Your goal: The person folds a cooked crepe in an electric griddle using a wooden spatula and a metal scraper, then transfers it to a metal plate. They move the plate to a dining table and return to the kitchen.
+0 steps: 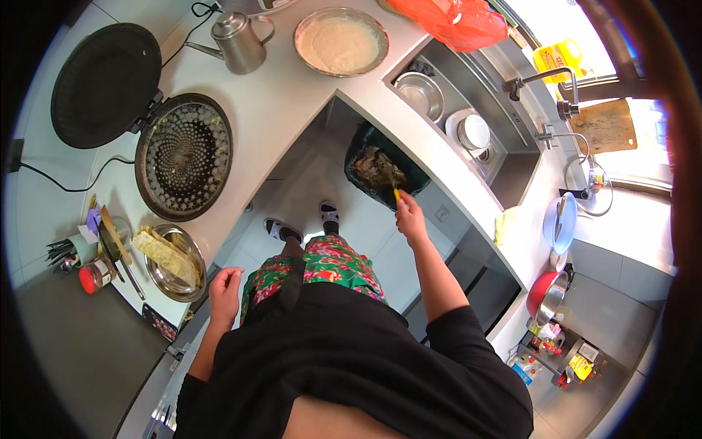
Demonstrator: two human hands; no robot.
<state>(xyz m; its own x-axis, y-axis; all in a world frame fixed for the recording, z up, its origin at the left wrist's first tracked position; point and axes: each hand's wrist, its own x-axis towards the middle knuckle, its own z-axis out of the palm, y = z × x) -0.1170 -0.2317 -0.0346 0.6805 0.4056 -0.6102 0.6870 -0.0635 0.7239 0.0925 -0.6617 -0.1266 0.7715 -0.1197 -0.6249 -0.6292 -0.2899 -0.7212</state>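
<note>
My right hand is wrapped round a yellow-handled utensil, which points down into a bin lined with a dark bag. The utensil's far end is too small and dim to make out against the brownish scraps in the bin. By my left hip, my left hand hangs with its fingers curled in and nothing visible in them. Closest to it on the counter is a metal plate bearing a folded, pale yellow flatbread.
An electric griddle lies with its lid raised, wet or oily spots on its plate. Beyond it stand a metal kettle and a bowl of pale batter. The sink holds bowls. A red-lidded jar is near the left edge.
</note>
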